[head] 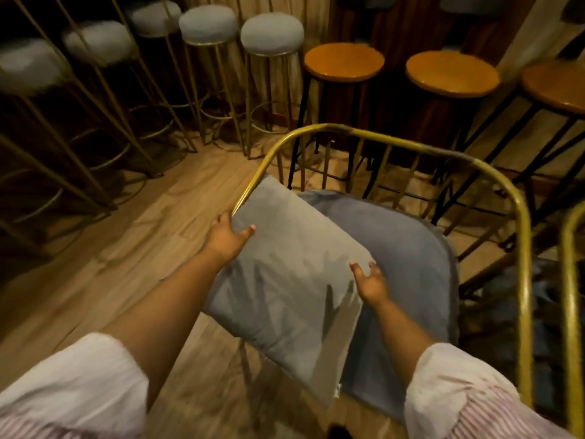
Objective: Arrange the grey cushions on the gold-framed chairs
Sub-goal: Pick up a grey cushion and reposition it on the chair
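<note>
1. Both hands grip a flat rectangular grey fabric cushion [285,280]: the left hand [228,236] on its far left edge, the right hand [371,282] on its right edge.
2. The cushion lies tilted over the blue-grey padded seat [411,248] of a gold-framed metal chair [524,248].

We see the chair's gold frame [524,248] fencing the seat [411,258] at back and right, with the cushion [285,280] filling its left. The near side stays open to us. Stools [272,34] crowd the floor [126,236] beyond.
</note>
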Demonstrator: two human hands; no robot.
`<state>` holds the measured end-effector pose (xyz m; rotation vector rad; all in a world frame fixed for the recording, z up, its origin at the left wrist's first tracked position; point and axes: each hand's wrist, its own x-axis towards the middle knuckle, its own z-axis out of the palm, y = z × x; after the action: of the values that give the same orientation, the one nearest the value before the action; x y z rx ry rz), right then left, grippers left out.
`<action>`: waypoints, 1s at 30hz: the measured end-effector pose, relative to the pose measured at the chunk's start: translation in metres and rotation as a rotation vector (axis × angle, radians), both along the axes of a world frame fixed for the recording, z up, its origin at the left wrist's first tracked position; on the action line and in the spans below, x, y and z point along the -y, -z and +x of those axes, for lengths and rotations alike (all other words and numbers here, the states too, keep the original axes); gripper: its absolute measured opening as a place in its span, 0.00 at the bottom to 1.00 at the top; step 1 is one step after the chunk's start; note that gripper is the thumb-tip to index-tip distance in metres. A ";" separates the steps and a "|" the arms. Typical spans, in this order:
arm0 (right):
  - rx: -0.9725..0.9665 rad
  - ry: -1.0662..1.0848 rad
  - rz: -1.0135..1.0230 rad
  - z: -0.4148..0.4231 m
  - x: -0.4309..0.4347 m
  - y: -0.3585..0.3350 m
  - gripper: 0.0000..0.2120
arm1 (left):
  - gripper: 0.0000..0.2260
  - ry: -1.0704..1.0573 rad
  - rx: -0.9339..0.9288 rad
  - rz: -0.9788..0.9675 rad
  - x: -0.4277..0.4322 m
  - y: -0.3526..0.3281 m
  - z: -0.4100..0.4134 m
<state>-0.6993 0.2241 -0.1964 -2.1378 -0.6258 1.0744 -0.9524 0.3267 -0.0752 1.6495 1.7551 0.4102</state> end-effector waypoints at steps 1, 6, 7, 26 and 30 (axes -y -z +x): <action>-0.045 0.058 0.014 0.001 -0.008 0.012 0.33 | 0.32 0.006 -0.021 -0.010 -0.012 0.009 0.000; -0.275 0.309 0.003 0.008 -0.040 0.072 0.40 | 0.36 0.076 -0.160 -0.073 -0.061 0.059 -0.003; -0.285 0.305 -0.025 0.008 -0.042 0.081 0.41 | 0.36 0.081 -0.183 -0.073 -0.068 0.068 0.000; -0.699 0.406 0.025 0.028 0.006 0.111 0.58 | 0.44 0.088 -0.109 -0.052 -0.066 0.079 0.020; -0.534 0.498 0.121 0.064 0.015 0.068 0.48 | 0.42 0.092 0.079 -0.088 -0.047 0.075 0.049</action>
<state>-0.6348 0.2090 -0.2648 -1.6638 0.0890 1.2050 -0.9029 0.3737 -0.1497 1.6229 1.6100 0.3461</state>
